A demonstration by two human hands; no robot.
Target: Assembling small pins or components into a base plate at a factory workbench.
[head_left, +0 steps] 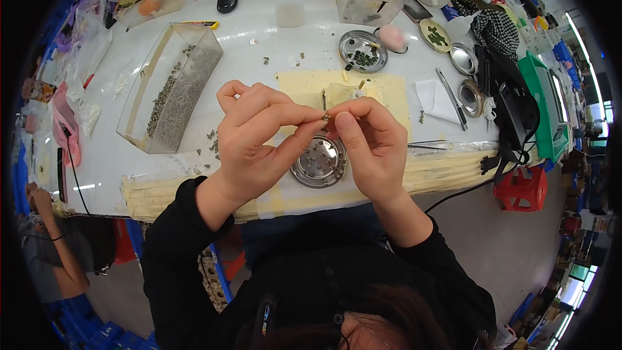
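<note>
My left hand [256, 131] and my right hand [372, 146] meet fingertip to fingertip over the table. Between the pinched fingers is a small metallic piece [326, 117], too small to name; both hands pinch at it. Directly below lies a round metal dish [317, 179] holding several tiny metal parts, partly covered by my fingers. Just beyond my fingertips, a thin dark upright tool tip [324, 97] stands by a cream-coloured block [340, 94] on yellowish paper [393, 91].
A clear plastic box [202, 65] with many small metal parts stands at left. Beyond are a white squeeze bottle [289, 6] and a metal dish of dark green pieces [346, 42]. Tweezers [427, 147] and a pen [451, 99] lie at right. A co-worker's arm [58, 246] shows far left.
</note>
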